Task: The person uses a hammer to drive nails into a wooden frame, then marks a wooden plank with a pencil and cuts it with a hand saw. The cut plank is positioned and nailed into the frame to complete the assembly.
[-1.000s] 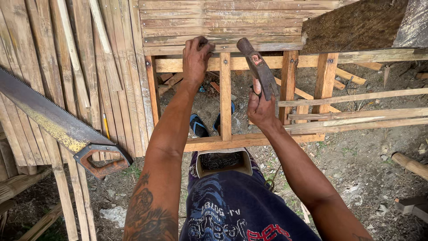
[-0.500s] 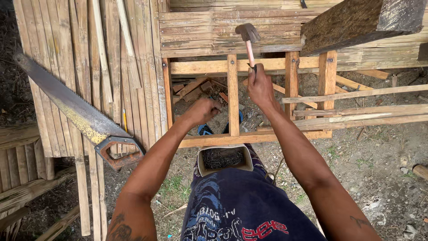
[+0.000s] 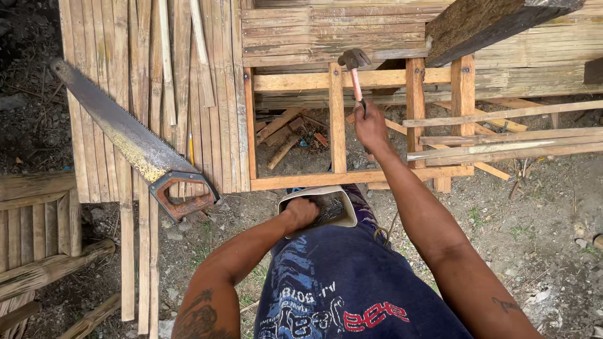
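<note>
My right hand (image 3: 370,125) grips the handle of a hammer (image 3: 353,69), whose metal head rests near the top rail of a wooden frame (image 3: 295,82). My left hand (image 3: 303,212) reaches into a small white container (image 3: 344,213) of nails on my lap, fingers curled inside it. The frame has upright slats and a bottom rail just in front of my knees. I cannot tell whether the left fingers hold a nail.
A hand saw (image 3: 135,145) with an orange-brown handle lies on bamboo slat flooring (image 3: 157,94) to the left. Loose thin wooden strips (image 3: 502,147) lie across the frame on the right. Wood scraps sit inside the frame. A dark thick plank (image 3: 483,22) juts in above right.
My left hand dropped from the frame's top rail down to the nail container on my lap. The right hand has swung the hammer upright, head to the top rail.
</note>
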